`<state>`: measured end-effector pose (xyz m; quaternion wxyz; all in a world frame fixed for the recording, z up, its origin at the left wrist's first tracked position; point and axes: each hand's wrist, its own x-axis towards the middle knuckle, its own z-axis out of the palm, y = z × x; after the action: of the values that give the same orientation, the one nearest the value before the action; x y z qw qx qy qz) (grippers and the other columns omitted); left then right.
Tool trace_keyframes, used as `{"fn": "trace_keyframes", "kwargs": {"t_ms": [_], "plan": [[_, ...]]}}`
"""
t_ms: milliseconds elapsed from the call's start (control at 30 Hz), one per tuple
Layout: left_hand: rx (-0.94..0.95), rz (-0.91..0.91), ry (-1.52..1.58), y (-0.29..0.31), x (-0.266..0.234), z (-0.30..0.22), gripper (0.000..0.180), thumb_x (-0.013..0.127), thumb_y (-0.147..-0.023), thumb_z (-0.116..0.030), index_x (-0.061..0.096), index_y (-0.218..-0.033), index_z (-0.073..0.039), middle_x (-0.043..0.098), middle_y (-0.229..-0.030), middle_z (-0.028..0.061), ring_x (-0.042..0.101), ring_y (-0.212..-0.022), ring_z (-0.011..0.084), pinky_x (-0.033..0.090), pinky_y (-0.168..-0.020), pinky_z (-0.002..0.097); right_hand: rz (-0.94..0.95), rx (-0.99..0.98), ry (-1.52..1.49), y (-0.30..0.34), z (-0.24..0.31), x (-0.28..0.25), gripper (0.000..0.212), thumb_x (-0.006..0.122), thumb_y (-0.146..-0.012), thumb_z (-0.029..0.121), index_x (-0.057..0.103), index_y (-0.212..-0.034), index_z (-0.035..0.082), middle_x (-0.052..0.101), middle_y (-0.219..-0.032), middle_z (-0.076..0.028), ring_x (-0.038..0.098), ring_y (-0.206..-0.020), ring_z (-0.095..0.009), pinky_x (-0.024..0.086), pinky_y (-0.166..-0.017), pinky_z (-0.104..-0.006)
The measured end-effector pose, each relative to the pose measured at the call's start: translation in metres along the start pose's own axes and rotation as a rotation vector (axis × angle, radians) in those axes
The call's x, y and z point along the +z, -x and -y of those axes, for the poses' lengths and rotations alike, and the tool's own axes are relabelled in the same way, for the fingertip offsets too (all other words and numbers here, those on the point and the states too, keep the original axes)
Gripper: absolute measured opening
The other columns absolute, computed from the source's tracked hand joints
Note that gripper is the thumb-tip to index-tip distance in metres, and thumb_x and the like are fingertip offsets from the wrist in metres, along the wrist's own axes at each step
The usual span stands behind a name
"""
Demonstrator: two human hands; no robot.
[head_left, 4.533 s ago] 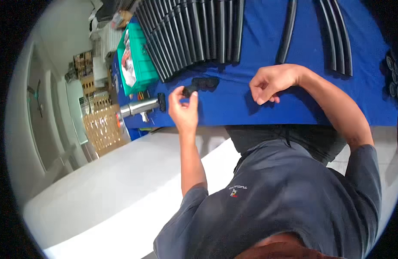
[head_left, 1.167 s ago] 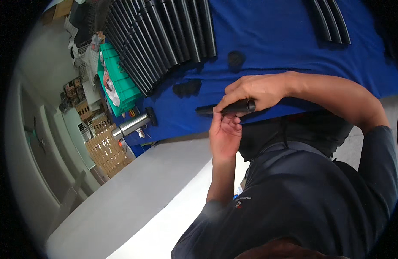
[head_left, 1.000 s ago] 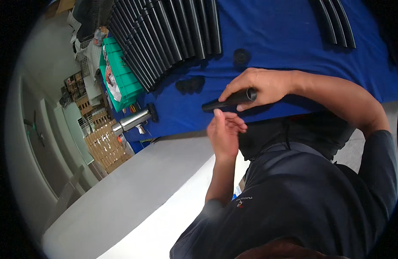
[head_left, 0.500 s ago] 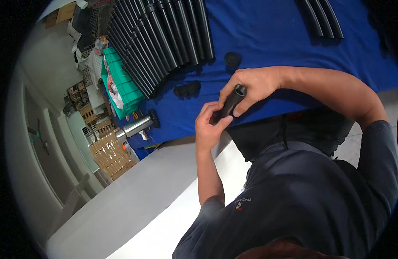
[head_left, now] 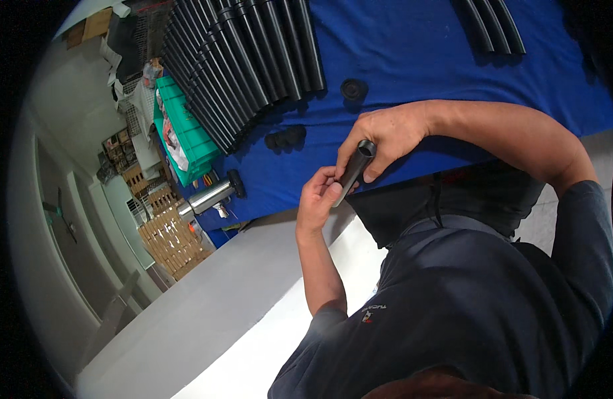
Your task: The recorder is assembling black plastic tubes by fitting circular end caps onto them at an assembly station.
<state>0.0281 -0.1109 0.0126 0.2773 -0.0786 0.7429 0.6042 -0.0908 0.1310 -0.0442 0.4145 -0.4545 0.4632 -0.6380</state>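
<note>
A short black tube (head_left: 354, 171) is held between my two hands at the near edge of the table, tilted, with its open end toward the upper right. My left hand (head_left: 317, 196) pinches its lower end between thumb and fingers. Around the upper end curl the thumb and fingers of my right hand (head_left: 388, 137). Just beyond the right hand lies a round black cap-like piece (head_left: 353, 90) on the blue cloth. A small cluster of similar black pieces (head_left: 286, 137) sits farther left.
Rows of long black tubes (head_left: 253, 60) lie stacked at the far left of the blue cloth (head_left: 399, 46). Several more tubes (head_left: 490, 26) lie at the far right. A green crate (head_left: 193, 143) and a silver cylinder with a black end (head_left: 210, 195) stand at the left edge.
The tube has turned slightly and its open end has dropped a little toward me. My left hand has shifted slightly left along with its lower end.
</note>
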Motion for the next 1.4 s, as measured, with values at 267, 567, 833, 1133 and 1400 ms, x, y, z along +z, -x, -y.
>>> {"fn": "trace_keyframes", "kwargs": {"t_ms": [267,567,833,1133,1400], "plan": [[-0.026,0.065,0.161,-0.007,0.003,0.002,0.050,0.084,-0.076,-0.018,0.056,-0.112,0.001,0.066,-0.092,0.0114,0.064,-0.084,0.0169,0.052,-0.076,0.0280,0.040,0.021,-0.093,0.003,0.011,-0.003,0.043,0.071,-0.083,0.002,0.064,-0.125,0.005,0.072,-0.096,-0.009,0.064,-0.070,-0.015,0.052,-0.066,-0.0305],[0.110,0.065,0.382,-0.001,0.008,0.009,0.055,0.084,-0.076,-0.030,0.059,-0.115,0.000,0.066,-0.089,0.0114,0.065,-0.079,0.0217,0.054,-0.069,0.0351,-0.014,0.025,0.047,0.000,0.015,-0.003,0.064,0.078,-0.079,0.014,0.052,-0.136,0.001,0.068,-0.101,-0.012,0.064,-0.083,-0.019,0.052,-0.074,-0.0317],[0.422,-0.242,1.112,-0.003,0.044,0.008,0.035,0.062,-0.096,-0.026,0.057,-0.128,-0.012,0.066,-0.119,0.0073,0.059,-0.119,0.0237,0.047,-0.102,0.0488,0.011,0.099,-0.136,0.002,0.021,0.000,0.092,0.080,-0.077,0.019,0.029,-0.152,0.005,0.061,-0.111,-0.014,0.063,-0.085,-0.016,0.051,-0.081,-0.0309],[0.141,-0.292,1.258,-0.005,0.061,0.030,0.042,0.058,-0.096,-0.040,0.057,-0.123,-0.007,0.063,-0.120,0.0047,0.063,-0.111,0.0176,0.056,-0.088,0.0291,-0.088,0.088,-0.015,0.001,0.021,-0.003,0.058,0.066,-0.086,0.004,0.052,-0.141,0.013,0.068,-0.097,-0.008,0.061,-0.077,-0.013,0.050,-0.073,-0.0298],[0.222,-0.169,1.239,-0.013,0.070,0.020,0.033,0.058,-0.096,-0.020,0.056,-0.125,-0.005,0.063,-0.121,0.0069,0.057,-0.115,0.0171,0.050,-0.096,0.0334,-0.152,-0.073,-0.079,-0.002,0.005,0.000,0.043,0.065,-0.085,0.008,0.058,-0.127,0.001,0.065,-0.083,-0.009,0.062,-0.069,-0.014,0.053,-0.065,-0.0302]]}}
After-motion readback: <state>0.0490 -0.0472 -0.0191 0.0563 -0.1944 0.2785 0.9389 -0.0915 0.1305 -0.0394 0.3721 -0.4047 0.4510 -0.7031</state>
